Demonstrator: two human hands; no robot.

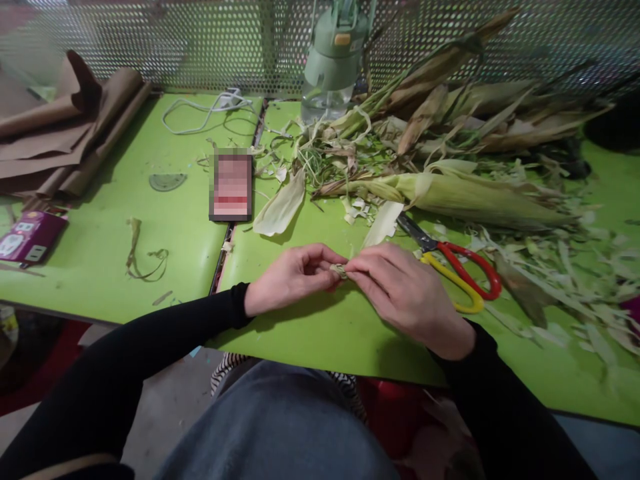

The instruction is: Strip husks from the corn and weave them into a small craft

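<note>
Between my two hands, just above the green table, is a small pale bundle of corn husk (339, 270), mostly hidden by fingers. My left hand (300, 273) pinches it from the left. From the right, my right hand (400, 290) has thumb and fingertips closed on its other end. Beyond the right hand lie scissors (450, 263) with one red and one yellow handle. A cut piece of husk (384, 223) lies behind my fingers, and a whole green corn husk (465, 193) rests farther back.
A phone (231, 185) lies on the table seam, near a protractor (167, 182) and a white cable (205, 110). Behind stand a green water bottle (333, 63) and a mesh panel (200, 47). Dry husks (450, 113) pile up right; brown paper (65, 140) and a purple box (33, 237) sit left.
</note>
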